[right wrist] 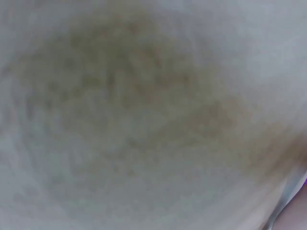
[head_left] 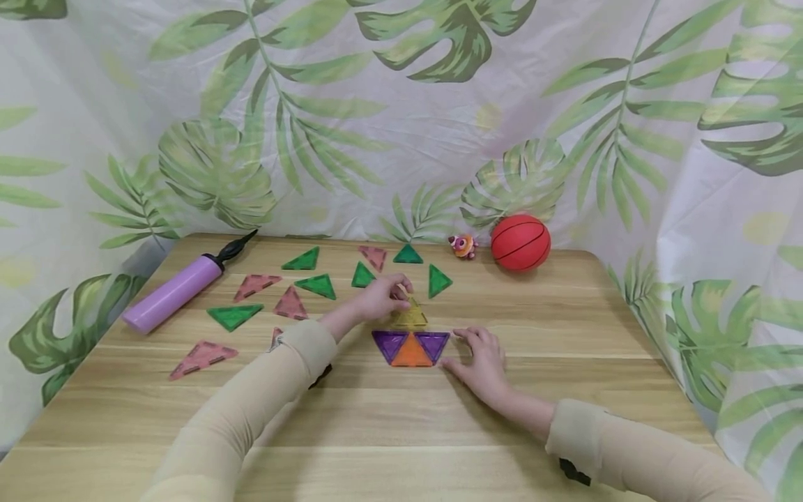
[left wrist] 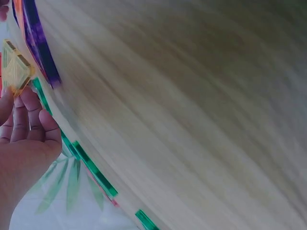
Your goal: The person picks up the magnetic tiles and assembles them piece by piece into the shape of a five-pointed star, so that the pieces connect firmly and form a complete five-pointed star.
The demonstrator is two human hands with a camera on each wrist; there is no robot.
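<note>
On the wooden table [head_left: 389, 432] lies a flat row of triangle tiles: a purple one [head_left: 387, 342], an orange one [head_left: 410, 353] and another purple one [head_left: 433, 343]. My left hand [head_left: 384, 296] pinches a yellow triangle tile [head_left: 410, 315] just above that row; the left wrist view shows the yellow tile [left wrist: 14, 72] at my fingertips [left wrist: 29, 103]. My right hand [head_left: 482, 359] rests on the table with its fingers touching the right purple tile's edge. The right wrist view is a blur.
Several green triangles [head_left: 318, 285] and pink triangles [head_left: 256, 284] lie scattered at the back left. A purple pump [head_left: 172, 291] lies at the left, a red ball [head_left: 521, 242] and a small toy [head_left: 463, 245] at the back. A leaf-print curtain surrounds the table.
</note>
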